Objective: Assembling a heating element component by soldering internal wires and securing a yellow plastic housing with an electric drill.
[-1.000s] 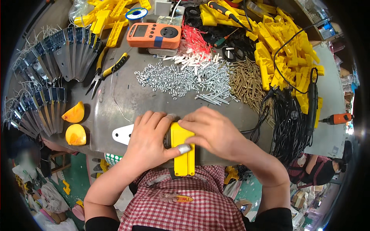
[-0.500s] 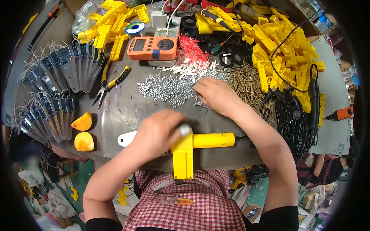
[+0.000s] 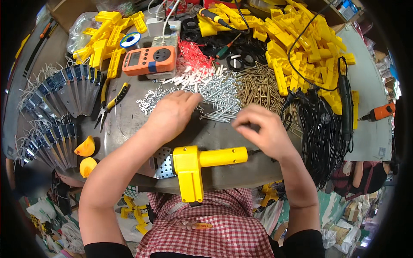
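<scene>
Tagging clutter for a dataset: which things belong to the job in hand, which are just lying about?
Likely in the job:
yellow plastic housing
perforated metal plate
silver nuts
silver screws

Apparently just lying about:
cut fruit
orange meter
blue-rimmed spool
pliers

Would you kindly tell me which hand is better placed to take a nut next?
Probably the left: the left hand reaches over the nuts, while the right hand is farther off, nearer the brass screws.
</scene>
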The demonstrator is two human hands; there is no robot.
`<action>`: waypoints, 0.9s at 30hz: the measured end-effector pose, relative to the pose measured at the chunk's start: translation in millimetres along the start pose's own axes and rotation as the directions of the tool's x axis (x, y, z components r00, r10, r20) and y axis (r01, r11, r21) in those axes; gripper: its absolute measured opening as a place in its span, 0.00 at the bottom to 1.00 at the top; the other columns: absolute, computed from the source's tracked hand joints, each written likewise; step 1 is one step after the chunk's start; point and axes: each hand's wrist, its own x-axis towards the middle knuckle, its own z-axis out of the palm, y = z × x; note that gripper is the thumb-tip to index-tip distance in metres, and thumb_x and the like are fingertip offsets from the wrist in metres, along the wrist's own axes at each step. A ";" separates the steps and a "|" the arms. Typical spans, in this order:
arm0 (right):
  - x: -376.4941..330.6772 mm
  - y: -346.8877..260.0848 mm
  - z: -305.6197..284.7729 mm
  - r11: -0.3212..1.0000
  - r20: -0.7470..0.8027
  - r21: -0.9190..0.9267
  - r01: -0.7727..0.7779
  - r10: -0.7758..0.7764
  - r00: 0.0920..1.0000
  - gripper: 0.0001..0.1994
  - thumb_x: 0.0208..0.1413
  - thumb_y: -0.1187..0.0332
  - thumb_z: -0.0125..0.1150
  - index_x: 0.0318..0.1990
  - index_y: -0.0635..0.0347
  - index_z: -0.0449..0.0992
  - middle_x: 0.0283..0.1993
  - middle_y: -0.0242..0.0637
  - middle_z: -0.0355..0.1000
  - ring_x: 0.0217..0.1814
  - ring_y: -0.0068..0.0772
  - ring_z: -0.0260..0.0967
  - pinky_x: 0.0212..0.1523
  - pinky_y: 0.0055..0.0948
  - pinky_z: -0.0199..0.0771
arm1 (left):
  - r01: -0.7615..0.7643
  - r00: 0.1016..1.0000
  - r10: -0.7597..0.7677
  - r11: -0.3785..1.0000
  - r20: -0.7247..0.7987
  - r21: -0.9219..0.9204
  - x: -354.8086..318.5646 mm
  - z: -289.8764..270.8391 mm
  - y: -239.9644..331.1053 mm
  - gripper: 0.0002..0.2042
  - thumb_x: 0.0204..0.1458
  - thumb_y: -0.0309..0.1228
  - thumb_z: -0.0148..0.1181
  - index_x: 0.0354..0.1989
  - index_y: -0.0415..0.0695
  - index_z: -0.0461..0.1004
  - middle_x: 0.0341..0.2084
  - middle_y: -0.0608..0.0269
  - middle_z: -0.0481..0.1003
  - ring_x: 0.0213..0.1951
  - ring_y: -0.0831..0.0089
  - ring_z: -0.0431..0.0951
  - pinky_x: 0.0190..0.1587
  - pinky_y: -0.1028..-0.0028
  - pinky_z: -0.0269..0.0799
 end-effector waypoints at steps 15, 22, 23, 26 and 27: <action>-82.3 0.5 59.4 0.896 -0.274 -0.401 0.190 -0.315 0.909 0.13 0.35 0.77 0.58 0.35 0.68 0.75 0.36 0.41 0.70 0.36 0.39 0.68 0.34 0.34 0.71 | 0.375 0.856 0.064 0.607 0.513 -0.701 30.2 0.2 65.1 0.17 0.46 0.24 0.62 0.44 0.36 0.66 0.28 0.62 0.77 0.33 0.77 0.76 0.39 0.74 0.71; -91.8 6.1 69.4 0.956 -0.413 -0.288 0.060 -0.181 0.893 0.12 0.36 0.77 0.64 0.33 0.61 0.77 0.36 0.36 0.69 0.37 0.38 0.67 0.38 0.33 0.68 | 0.225 0.930 -0.027 0.831 0.368 -0.509 16.5 1.9 88.7 0.17 0.40 0.22 0.63 0.41 0.38 0.69 0.30 0.52 0.76 0.34 0.56 0.78 0.36 0.65 0.73; -92.2 6.8 70.3 0.984 -0.441 -0.177 0.035 -0.111 0.891 0.12 0.35 0.77 0.66 0.33 0.59 0.77 0.36 0.35 0.69 0.37 0.37 0.67 0.39 0.33 0.67 | 0.218 0.930 -0.018 0.833 0.367 -0.509 7.7 -1.8 94.2 0.17 0.40 0.22 0.63 0.41 0.38 0.69 0.30 0.52 0.76 0.34 0.56 0.78 0.36 0.65 0.73; -91.2 4.9 64.3 0.996 -0.418 -0.081 -0.037 0.000 0.909 0.10 0.38 0.77 0.66 0.32 0.59 0.77 0.35 0.35 0.68 0.35 0.37 0.67 0.37 0.31 0.69 | -0.014 0.993 0.055 0.932 0.105 -0.362 -17.1 -8.0 105.8 0.23 0.35 0.21 0.64 0.45 0.41 0.69 0.36 0.51 0.74 0.37 0.54 0.76 0.37 0.63 0.73; -90.1 4.5 61.3 0.996 -0.377 0.037 -0.076 0.085 0.922 0.09 0.40 0.76 0.66 0.32 0.60 0.77 0.35 0.36 0.68 0.35 0.37 0.67 0.36 0.31 0.69 | -0.021 0.992 0.063 0.931 0.106 -0.364 -18.9 -6.0 107.2 0.23 0.35 0.21 0.64 0.45 0.41 0.69 0.36 0.51 0.74 0.37 0.54 0.76 0.37 0.63 0.73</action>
